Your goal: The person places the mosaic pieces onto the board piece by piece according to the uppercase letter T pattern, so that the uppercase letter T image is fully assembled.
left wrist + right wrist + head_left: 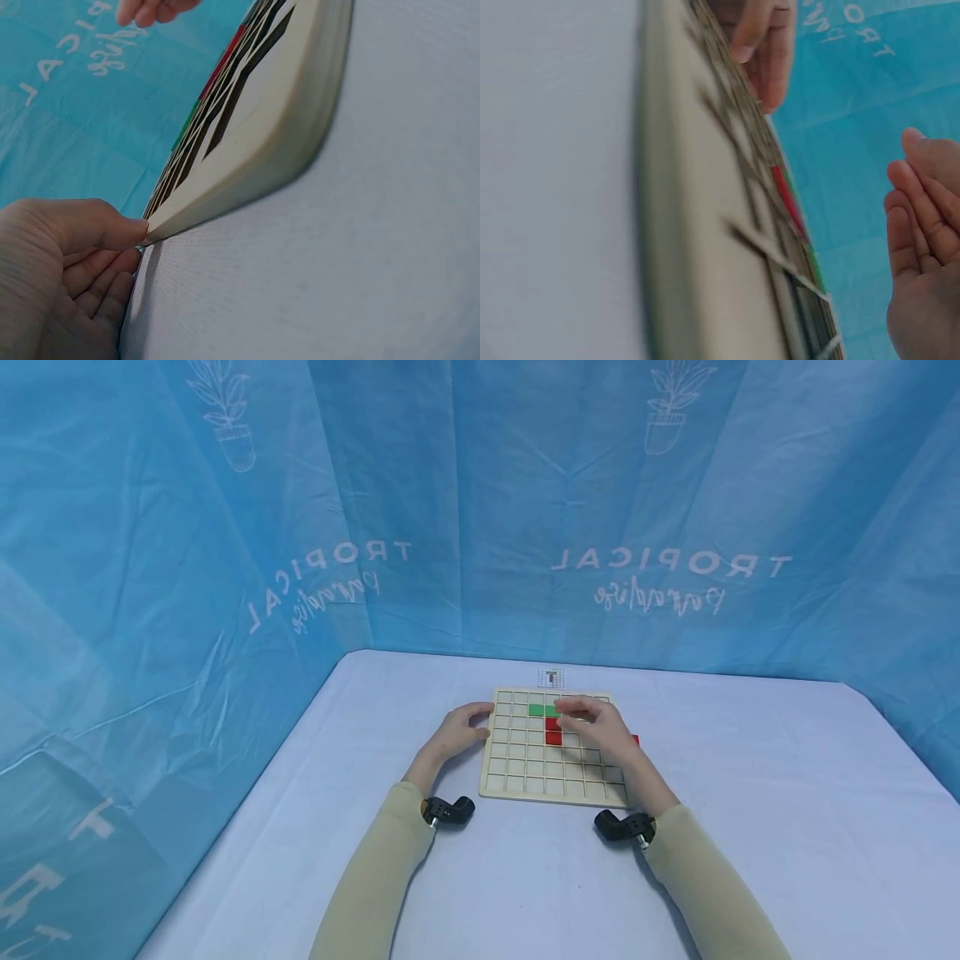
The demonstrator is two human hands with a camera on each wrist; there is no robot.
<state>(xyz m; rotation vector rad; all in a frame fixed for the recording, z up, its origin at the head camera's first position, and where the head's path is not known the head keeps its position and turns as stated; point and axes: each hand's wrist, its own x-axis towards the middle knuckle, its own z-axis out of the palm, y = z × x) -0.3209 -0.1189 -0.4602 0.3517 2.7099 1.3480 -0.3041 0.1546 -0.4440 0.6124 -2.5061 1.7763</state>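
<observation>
A pale wooden grid board [517,781] lies on the white-covered table. At its left edge rests my left hand [456,732], thumb and fingers touching the side; the left wrist view has the thumb [112,229] against the board's rim. My right hand [603,727] hovers over the upper right of the board. No piece shows between its fingers, which look loosely extended in the right wrist view [930,217]. Near its fingertips are green squares [536,710] in an upper row. Red squares [553,737] sit in the column below them.
Behind the board lies a small card [551,677] printed with a grid and a T-like figure. Another red piece [635,740] shows beside the right hand at the board's right edge, partly hidden. Blue printed curtains [510,510] stand behind the table and to its left.
</observation>
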